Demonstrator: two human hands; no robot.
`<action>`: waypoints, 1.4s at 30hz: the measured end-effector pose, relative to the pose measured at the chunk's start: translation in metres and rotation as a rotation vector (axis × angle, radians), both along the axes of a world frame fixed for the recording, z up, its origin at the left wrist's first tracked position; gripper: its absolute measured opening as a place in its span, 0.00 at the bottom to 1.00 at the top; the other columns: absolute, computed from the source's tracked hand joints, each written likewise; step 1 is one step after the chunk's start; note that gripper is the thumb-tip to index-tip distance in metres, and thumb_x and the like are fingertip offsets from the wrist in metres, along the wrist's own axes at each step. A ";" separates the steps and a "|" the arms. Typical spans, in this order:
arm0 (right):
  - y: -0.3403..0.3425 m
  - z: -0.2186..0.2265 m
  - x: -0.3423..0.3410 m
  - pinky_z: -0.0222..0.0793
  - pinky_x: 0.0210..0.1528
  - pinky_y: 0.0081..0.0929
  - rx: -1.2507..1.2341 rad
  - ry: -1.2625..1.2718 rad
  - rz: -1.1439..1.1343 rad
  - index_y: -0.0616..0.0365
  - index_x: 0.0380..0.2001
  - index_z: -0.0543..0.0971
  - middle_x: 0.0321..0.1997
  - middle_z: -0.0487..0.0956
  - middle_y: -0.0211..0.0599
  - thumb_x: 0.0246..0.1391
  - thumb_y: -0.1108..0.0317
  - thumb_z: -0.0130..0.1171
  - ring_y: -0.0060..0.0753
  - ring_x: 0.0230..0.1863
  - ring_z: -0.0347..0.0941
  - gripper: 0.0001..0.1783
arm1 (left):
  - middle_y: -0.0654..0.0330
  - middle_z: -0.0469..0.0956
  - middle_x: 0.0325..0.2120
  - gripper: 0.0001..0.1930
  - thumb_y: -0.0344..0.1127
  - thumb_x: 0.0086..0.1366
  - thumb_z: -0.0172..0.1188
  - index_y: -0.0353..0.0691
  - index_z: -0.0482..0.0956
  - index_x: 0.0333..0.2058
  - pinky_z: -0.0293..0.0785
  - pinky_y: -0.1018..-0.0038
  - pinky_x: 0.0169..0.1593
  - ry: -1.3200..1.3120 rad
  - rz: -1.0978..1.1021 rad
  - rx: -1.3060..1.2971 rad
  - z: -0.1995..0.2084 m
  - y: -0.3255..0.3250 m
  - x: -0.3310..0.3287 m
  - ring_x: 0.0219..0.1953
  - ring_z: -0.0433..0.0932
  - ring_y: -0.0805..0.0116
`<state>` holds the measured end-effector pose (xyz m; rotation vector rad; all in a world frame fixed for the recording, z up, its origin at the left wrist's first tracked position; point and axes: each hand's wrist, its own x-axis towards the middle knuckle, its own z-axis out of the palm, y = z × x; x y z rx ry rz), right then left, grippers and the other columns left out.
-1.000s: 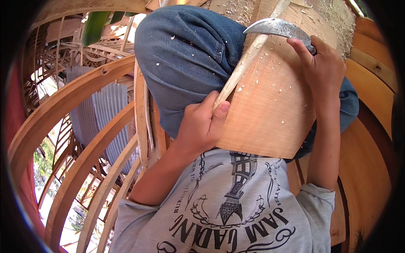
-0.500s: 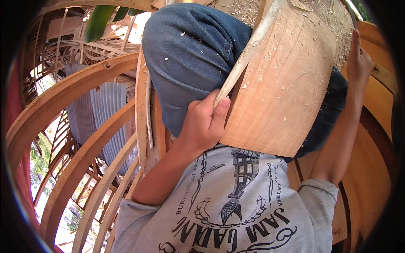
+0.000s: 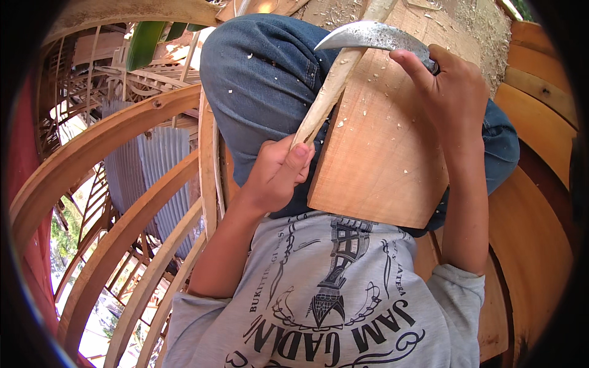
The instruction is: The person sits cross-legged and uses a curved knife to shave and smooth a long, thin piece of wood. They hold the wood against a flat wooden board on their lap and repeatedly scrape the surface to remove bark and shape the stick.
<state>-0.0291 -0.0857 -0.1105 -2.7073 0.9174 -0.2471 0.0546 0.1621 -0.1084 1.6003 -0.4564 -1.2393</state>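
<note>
My left hand (image 3: pixel 276 175) is closed around the near end of a long, pale wooden stick (image 3: pixel 327 92), which slants up and away to the right. In my right hand (image 3: pixel 457 92) is a knife with a curved blade (image 3: pixel 371 37). Its blade crosses over the stick near the far end, pointing left, and my thumb lies along its edge nearest me. The handle is hidden in my fist. Below both hands a wide wooden board (image 3: pixel 386 159) lies across my lap, sprinkled with small shavings.
My bent knee in jeans (image 3: pixel 257 80) is left of the board. Wood shavings (image 3: pixel 472 30) are heaped beyond it. Curved wooden ribs (image 3: pixel 116 129) rise on the left, with corrugated metal sheets (image 3: pixel 162 178) behind them. Wooden planks (image 3: pixel 527 214) curve along the right side.
My right hand has swung in from the far right, bringing the knife blade into view over the stick. My left hand has shifted slightly left and nearer with the stick.
</note>
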 end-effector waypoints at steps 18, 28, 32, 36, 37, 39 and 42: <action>0.000 0.010 -0.021 0.62 0.21 0.35 0.235 -0.061 -0.154 0.64 0.15 0.76 0.10 0.69 0.44 0.49 0.33 0.55 0.44 0.15 0.68 0.38 | 0.70 0.58 0.11 0.23 0.51 0.72 0.39 0.40 0.63 0.23 0.47 0.81 0.17 -0.063 0.023 0.074 0.002 -0.007 -0.007 0.14 0.52 0.83; -0.016 -0.012 -0.014 0.64 0.16 0.35 -0.075 0.050 0.015 0.58 0.13 0.76 0.10 0.72 0.41 0.44 0.28 0.54 0.45 0.14 0.71 0.38 | 0.52 0.69 0.13 0.15 0.38 0.70 0.46 0.29 0.74 0.36 0.66 0.71 0.23 -0.348 -0.005 0.064 -0.001 -0.013 -0.017 0.15 0.72 0.63; -0.037 -0.023 -0.006 0.68 0.23 0.36 -0.173 0.016 -0.076 0.59 0.13 0.76 0.11 0.72 0.46 0.47 0.28 0.51 0.47 0.20 0.75 0.39 | 0.49 0.68 0.13 0.15 0.38 0.70 0.46 0.29 0.74 0.36 0.66 0.70 0.23 -0.343 0.006 0.097 0.002 -0.011 -0.015 0.15 0.72 0.58; -0.118 -0.027 -0.045 0.63 0.24 0.34 0.060 0.038 -0.502 0.63 0.15 0.75 0.10 0.68 0.38 0.52 0.30 0.48 0.35 0.19 0.70 0.41 | 0.59 0.67 0.13 0.17 0.40 0.70 0.45 0.28 0.74 0.38 0.62 0.75 0.22 -0.358 -0.043 0.039 0.001 -0.005 -0.013 0.16 0.69 0.70; -0.130 -0.030 -0.060 0.60 0.23 0.33 0.114 -0.027 -0.519 0.64 0.16 0.75 0.10 0.66 0.35 0.53 0.30 0.47 0.31 0.18 0.66 0.41 | 0.53 0.68 0.13 0.16 0.39 0.70 0.46 0.29 0.73 0.37 0.64 0.71 0.22 -0.355 -0.036 0.056 0.001 -0.008 -0.011 0.16 0.71 0.60; -0.114 -0.020 -0.065 0.55 0.22 0.31 0.194 -0.057 -0.494 0.65 0.16 0.73 0.10 0.62 0.30 0.54 0.31 0.47 0.25 0.17 0.59 0.41 | 0.47 0.68 0.13 0.15 0.38 0.69 0.47 0.29 0.73 0.37 0.66 0.67 0.22 -0.354 -0.021 0.093 -0.001 -0.011 -0.012 0.16 0.73 0.51; -0.025 0.006 -0.030 0.58 0.22 0.32 0.242 -0.069 -0.222 0.68 0.16 0.74 0.08 0.62 0.37 0.52 0.34 0.52 0.31 0.14 0.59 0.39 | 0.46 0.68 0.12 0.14 0.38 0.69 0.48 0.29 0.73 0.36 0.66 0.66 0.22 -0.405 0.012 0.144 -0.002 -0.013 -0.019 0.15 0.73 0.50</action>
